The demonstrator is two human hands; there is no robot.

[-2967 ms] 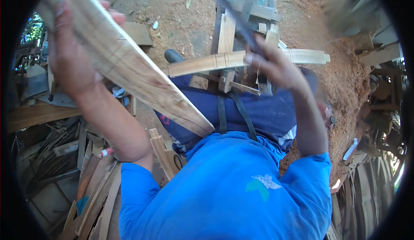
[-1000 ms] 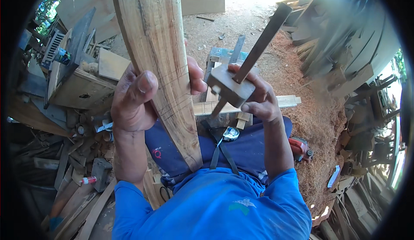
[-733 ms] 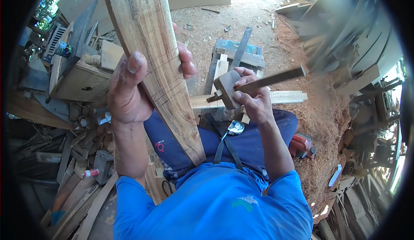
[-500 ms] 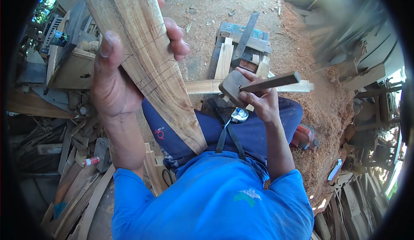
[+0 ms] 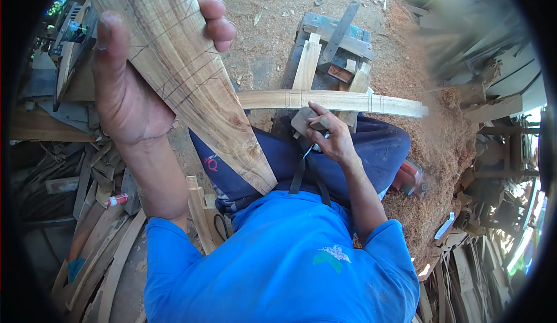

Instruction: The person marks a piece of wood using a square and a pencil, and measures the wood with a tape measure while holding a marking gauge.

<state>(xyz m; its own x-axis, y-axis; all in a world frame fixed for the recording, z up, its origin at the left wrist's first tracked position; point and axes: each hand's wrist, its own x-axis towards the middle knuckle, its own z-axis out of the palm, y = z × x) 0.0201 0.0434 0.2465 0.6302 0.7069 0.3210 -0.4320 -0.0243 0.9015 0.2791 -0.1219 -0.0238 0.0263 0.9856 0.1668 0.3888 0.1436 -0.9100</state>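
Note:
My left hand (image 5: 136, 99) is wrapped round a broad, curved wooden board (image 5: 191, 67) with several dark pencil lines across it. The board slants from the upper left down to my waist, its narrow end against my lap. Over my lap, my right hand (image 5: 336, 143) is closed on a wooden marking gauge (image 5: 303, 121); its flat block shows beside my fingers, while most of the stem is hidden. Just beyond it a thinner, slightly bowed wooden strip (image 5: 342, 100), also marked with lines, lies crosswise.
Ahead, a low bench (image 5: 299, 27) carries wood pieces and a metal square (image 5: 342, 33). A red power tool (image 5: 409, 178) sits on wood shavings (image 5: 447, 160) by my right leg. Offcuts (image 5: 101, 253) pile up at the left, and more wood (image 5: 476, 271) at the lower right.
My right hand has come lower and nearer with the marking gauge, turning it so the stem no longer sticks out to the right. The left hand and board have shifted left.

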